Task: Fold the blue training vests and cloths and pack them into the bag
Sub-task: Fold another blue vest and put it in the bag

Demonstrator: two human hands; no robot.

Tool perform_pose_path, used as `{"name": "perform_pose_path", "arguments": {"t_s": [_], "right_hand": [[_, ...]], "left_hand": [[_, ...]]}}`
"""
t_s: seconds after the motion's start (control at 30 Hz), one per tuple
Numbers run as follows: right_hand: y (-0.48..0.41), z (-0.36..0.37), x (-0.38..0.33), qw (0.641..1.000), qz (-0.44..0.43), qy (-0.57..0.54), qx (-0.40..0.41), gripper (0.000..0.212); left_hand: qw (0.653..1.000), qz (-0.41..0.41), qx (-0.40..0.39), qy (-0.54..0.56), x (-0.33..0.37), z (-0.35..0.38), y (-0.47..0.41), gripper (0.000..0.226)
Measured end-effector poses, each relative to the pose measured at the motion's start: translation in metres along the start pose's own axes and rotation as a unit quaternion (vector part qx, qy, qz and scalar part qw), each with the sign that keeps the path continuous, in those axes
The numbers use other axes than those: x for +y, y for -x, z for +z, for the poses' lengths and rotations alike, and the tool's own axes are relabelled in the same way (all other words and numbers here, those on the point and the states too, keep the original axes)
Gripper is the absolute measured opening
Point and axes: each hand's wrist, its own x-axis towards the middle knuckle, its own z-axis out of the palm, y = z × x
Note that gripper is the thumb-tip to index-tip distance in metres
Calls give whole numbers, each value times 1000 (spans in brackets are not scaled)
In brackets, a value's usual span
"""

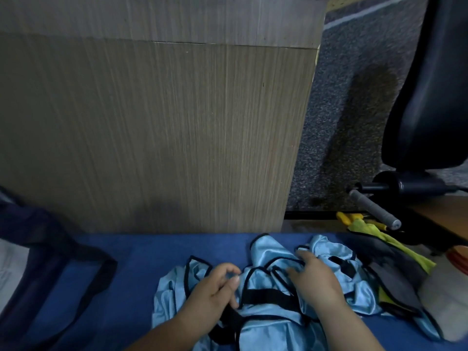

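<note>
Blue vests (268,249) heaped | left hand (215,287) pinches one | right hand (314,279) flat atop

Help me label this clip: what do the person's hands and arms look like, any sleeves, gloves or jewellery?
The left hand and right hand are bare, with no gloves, rings or watch showing. Both forearms are uncovered down to the frame's lower edge, and no sleeve is in view.
</note>
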Motion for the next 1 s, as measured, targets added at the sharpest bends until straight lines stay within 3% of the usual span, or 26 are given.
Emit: {"name": "perform_pose_path", "arguments": {"t_s": [0.1, 0.2, 0.3, 0.37, 0.43, 0.47, 0.57, 0.7, 0.77, 0.83, 0.9, 1.0], "right_hand": [[3, -1, -6, 985, -74, -158, 11, 7], [14, -10, -19, 932, -143, -330, -35, 15], [27, -23, -30, 854, -155, -482, -117, 7], [29, -28, -30, 804, -146, -549, -174, 32], [30, -30, -32, 781, -141, -585, -169, 51], [29, -30, -32, 779, -134, -594, -149, 48], [21, -35, -27, 791, -59, -608, -26, 11], [9, -33, -11, 898, -56, -425, 96, 10], [12, -31, -15, 926, -106, -331, 148, 15], [23, -31, -27, 927, -195, -238, 216, 14], [32, -29, -35, 902, -284, -220, 239, 11], [43, -24, -42, 892, -368, -206, 166, 36]], "left_hand": [[996, -18, 77, 35, 8, -1, -7, 9], [991, -37, 114, 60, 22, -5, -20, 23], [983, -58, 74, 160, 35, -9, -32, 51], [964, -75, 29, 255, 41, -9, -34, 66], [956, -73, 16, 284, 44, -9, -35, 62], [955, -66, 25, 287, 46, -10, -36, 52], [946, -44, 79, 311, 54, -16, -35, 15], [948, -4, 124, 292, 71, -27, -34, 8], [948, 12, 149, 280, 80, -31, -31, 9], [942, 18, 174, 288, 90, -34, -30, 9], [935, 11, 173, 309, 100, -36, -28, 10], [932, -11, 129, 338, 111, -36, -24, 8]]}}
